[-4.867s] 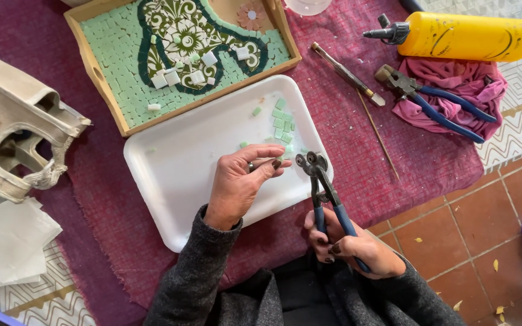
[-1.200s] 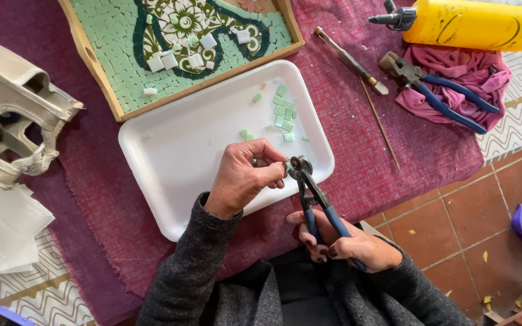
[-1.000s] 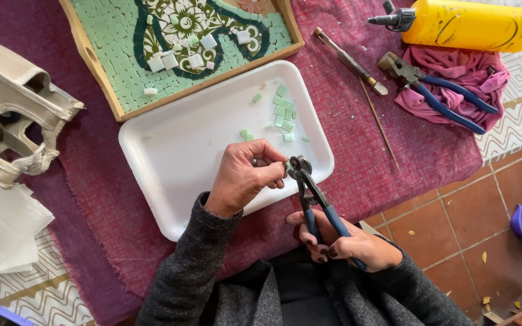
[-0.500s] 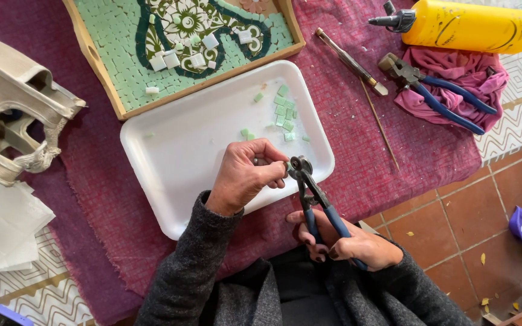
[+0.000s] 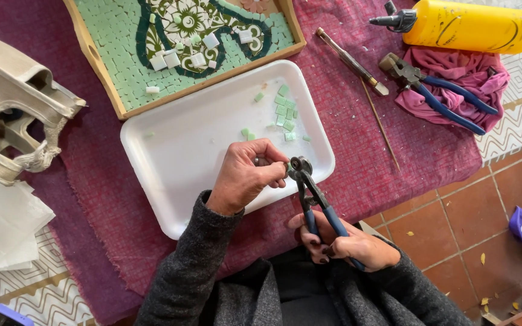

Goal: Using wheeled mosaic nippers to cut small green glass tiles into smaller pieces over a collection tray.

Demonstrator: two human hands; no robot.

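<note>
My left hand (image 5: 250, 175) hovers over the white foam tray (image 5: 182, 151), pinching a small green tile piece at its fingertips. My right hand (image 5: 345, 244) grips the blue handles of wheeled nippers (image 5: 310, 193), whose jaws touch the tile piece at the tray's near right edge. A cluster of pale green tile pieces (image 5: 284, 111) lies in the tray's far right corner. Beyond the tray sits a wooden-framed mosaic (image 5: 182, 42) of green tiles with a white flower pattern and loose white tiles on top.
A second pair of blue-handled pliers (image 5: 436, 93) rests on a pink cloth (image 5: 454, 78) at the right, near a yellow bottle (image 5: 466, 27) and a thin metal tool (image 5: 351, 60). A beige ceramic piece (image 5: 7, 115) and white paper (image 5: 4, 226) are at the left. A maroon cloth (image 5: 110, 205) covers the table.
Both hands with the nippers have stayed over the tray's near right edge. The view has shifted slightly; the nippers' jaws remain against the tile piece.
</note>
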